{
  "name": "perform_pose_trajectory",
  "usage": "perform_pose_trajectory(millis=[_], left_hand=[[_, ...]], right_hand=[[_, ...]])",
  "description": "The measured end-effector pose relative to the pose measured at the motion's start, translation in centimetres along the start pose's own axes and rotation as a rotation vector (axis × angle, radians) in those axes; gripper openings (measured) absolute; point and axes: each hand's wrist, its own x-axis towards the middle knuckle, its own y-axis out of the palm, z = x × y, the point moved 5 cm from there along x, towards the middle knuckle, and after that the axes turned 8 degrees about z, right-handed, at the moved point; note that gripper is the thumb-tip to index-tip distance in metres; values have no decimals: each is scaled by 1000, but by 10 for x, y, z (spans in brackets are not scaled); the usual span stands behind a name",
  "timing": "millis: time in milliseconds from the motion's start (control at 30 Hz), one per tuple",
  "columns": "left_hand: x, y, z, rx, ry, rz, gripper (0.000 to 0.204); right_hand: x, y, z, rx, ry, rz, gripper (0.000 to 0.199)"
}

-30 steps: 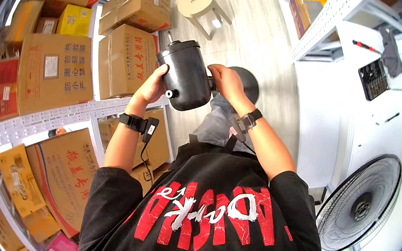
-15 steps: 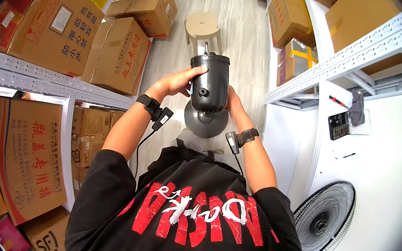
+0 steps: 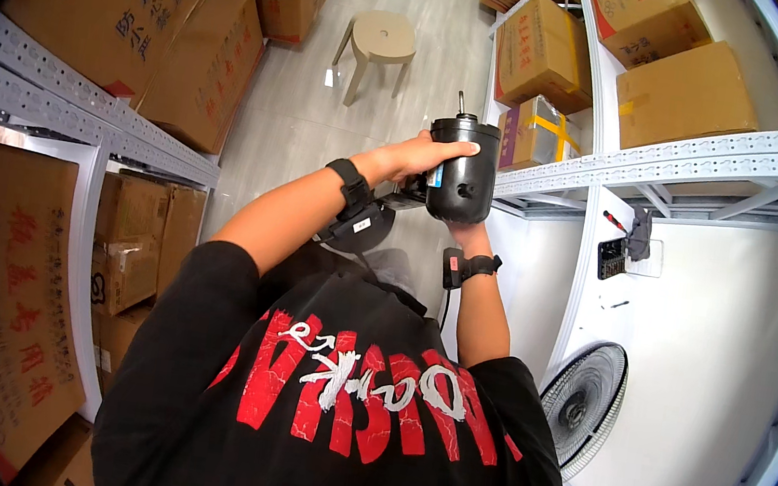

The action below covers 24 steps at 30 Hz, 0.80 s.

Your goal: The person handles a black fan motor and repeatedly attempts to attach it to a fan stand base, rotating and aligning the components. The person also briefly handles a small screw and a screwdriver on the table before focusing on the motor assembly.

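In front of me I hold a black fan motor (image 3: 461, 182), a cylinder with a thin metal shaft pointing up from its top. My left hand (image 3: 422, 156) grips its upper left side, the thumb lying across the front. My right hand (image 3: 469, 237) supports the motor from below; most of its fingers are hidden behind the housing. A dark rounded part (image 3: 373, 227) shows behind my left wrist, partly covered by it. On the white shelf to the right stands a round black fan grille (image 3: 580, 407).
Cardboard boxes fill the left shelves (image 3: 69, 77) and the upper right shelf (image 3: 689, 97). A beige stool (image 3: 383, 36) is on the floor ahead. On the right shelf lie a red-and-black screwdriver (image 3: 615, 221), a grey cloth-like item (image 3: 638, 237) and a black case of small parts (image 3: 611, 259).
The motor has moved right, toward the right shelf, with both hands still on it. My view has turned, and the dark round part below the motor now appears to its left.
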Motion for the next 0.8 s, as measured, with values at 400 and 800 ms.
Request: perform_pose_trajectory(millis=[400,800], left_hand=[[3,-9,1,-36,67,49,72],[11,-10,-3,-10,147,69,68]], right_hand=[[-19,4,18,245,201,-138,44],[3,-6,4,142,104,-266,42]])
